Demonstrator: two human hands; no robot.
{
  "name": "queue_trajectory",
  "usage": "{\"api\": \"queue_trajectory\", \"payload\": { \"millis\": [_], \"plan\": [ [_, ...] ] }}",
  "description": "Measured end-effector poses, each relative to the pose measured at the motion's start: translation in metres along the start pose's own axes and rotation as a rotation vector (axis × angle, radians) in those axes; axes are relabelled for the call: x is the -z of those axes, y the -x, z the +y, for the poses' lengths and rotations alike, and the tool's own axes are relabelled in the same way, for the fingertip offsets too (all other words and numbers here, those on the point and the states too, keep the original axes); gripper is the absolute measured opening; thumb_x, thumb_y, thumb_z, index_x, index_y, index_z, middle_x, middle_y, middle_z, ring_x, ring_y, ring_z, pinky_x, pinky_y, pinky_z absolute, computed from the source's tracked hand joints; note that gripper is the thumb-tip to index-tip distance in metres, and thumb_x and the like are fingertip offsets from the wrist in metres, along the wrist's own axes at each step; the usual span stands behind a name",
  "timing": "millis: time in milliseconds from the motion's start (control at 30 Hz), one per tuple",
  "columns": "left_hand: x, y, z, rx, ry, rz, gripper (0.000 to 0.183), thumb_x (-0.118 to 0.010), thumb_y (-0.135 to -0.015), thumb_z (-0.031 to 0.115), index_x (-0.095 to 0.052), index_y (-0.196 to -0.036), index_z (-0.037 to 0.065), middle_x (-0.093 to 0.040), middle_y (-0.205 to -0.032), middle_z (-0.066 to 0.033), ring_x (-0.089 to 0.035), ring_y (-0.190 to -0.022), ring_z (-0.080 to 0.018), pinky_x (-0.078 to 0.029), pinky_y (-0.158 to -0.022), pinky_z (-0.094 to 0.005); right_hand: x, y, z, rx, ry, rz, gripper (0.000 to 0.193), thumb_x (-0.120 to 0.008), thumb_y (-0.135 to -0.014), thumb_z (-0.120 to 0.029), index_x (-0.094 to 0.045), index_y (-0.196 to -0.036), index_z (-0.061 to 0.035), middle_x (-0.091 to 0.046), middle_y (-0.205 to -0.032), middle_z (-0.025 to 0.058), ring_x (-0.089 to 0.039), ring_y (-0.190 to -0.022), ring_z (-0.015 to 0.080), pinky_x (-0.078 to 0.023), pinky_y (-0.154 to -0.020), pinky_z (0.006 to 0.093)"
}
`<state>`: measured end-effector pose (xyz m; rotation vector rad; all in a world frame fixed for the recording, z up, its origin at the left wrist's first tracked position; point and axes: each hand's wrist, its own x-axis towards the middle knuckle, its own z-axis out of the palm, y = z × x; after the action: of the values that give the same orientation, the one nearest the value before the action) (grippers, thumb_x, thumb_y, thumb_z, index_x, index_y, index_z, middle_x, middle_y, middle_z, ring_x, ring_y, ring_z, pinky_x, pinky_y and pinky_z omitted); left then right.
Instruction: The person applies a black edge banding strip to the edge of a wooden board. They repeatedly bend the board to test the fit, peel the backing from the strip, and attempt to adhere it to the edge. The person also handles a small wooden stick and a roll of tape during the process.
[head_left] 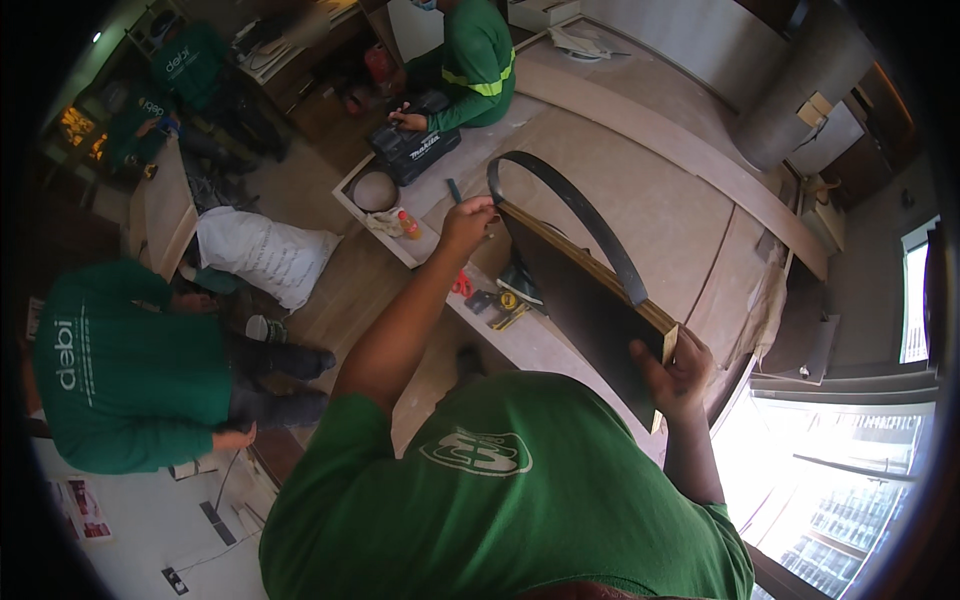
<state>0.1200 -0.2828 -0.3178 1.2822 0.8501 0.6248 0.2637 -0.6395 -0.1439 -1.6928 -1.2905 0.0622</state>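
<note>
A flat dark board (590,315) with a yellowish, layered edge is held up in front of me, tilted on its side. At its far left corner my left hand (466,225) is closed, its fingertips where the board meets a black flexible strip (570,190). The strip arches above the board's upper edge and comes down near its right end. My right hand (680,375) grips that right end, thumb on the dark face and fingers behind. Below my left hand lie red-handled scissors (461,284) and a yellow-black tape measure (507,300).
A large covered worktop (640,170) stretches beyond the board. On its left part are a black tool case (415,150), a round coil (375,191) and a small orange bottle (408,224). One co-worker (475,70) sits there; another (130,365) is at left, near a white sack (265,250).
</note>
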Motion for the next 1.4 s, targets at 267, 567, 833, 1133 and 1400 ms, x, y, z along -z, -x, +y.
{"api": "queue_trajectory", "payload": {
  "millis": [267, 567, 833, 1133, 1400],
  "plan": [
    [0.011, -0.005, -0.005, -0.053, 0.020, -0.042, 0.029, -0.057, -0.095, 0.005, -0.067, -0.122, 0.001, -0.073, -0.107, -0.0054, -0.068, -0.095, -0.0127, -0.051, -0.084, -0.0261, -0.006, -0.003, 0.003, 0.000, -0.042, 0.002, 0.038, -0.081, -0.073, -0.001, -0.044, -0.065, -0.0025, -0.043, -0.060, 0.0081, -0.041, -0.049, 0.0219, -0.030, -0.046, 0.0372],
    [0.022, -0.013, -0.021, -0.217, -0.395, 0.075, 0.023, -0.055, -0.093, 0.009, -0.073, -0.103, 0.001, -0.072, -0.088, -0.0004, -0.064, -0.079, -0.0099, -0.049, -0.072, -0.0242, -0.003, -0.014, 0.001, -0.053, -0.046, -0.052, 0.039, -0.080, -0.075, -0.002, -0.042, -0.064, -0.0032, -0.042, -0.060, 0.0072, -0.040, -0.050, 0.0199, -0.029, -0.046, 0.0361],
    [0.019, 0.007, -0.011, -0.112, 0.017, 0.115, 0.031, -0.065, -0.095, 0.030, -0.065, -0.116, 0.008, -0.068, -0.102, -0.0008, -0.064, -0.089, -0.0138, -0.050, -0.081, -0.0309, -0.007, -0.009, 0.007, -0.026, -0.055, -0.026, 0.030, -0.081, -0.073, -0.008, -0.052, -0.069, -0.0018, -0.047, -0.061, 0.0100, -0.046, -0.051, 0.0264, -0.034, -0.047, 0.0384],
    [0.004, 0.037, 0.048, -0.304, 0.323, -0.237, 0.066, -0.074, -0.091, 0.042, -0.051, -0.140, 0.005, -0.060, -0.130, -0.0054, -0.056, -0.122, -0.0173, -0.042, -0.108, -0.0366, 0.026, 0.017, 0.069, -0.148, -0.490, 0.148, 0.036, -0.077, -0.085, -0.028, -0.071, -0.103, 0.0019, -0.070, -0.098, 0.0065, -0.062, -0.086, 0.0165, -0.047, -0.077, 0.0303],
    [0.001, 0.114, 0.147, -0.531, -0.013, -0.145, 0.080, -0.091, -0.073, 0.037, -0.054, -0.135, 0.004, -0.063, -0.124, -0.0065, -0.057, -0.116, -0.0162, -0.044, -0.102, -0.0321, 0.064, 0.006, 0.117, -0.217, -0.734, 0.100, 0.059, -0.078, -0.086, -0.032, -0.057, -0.129, 0.0030, -0.062, -0.125, 0.0109, -0.057, -0.116, 0.0219, -0.042, -0.104, 0.0368]
  ]
}}
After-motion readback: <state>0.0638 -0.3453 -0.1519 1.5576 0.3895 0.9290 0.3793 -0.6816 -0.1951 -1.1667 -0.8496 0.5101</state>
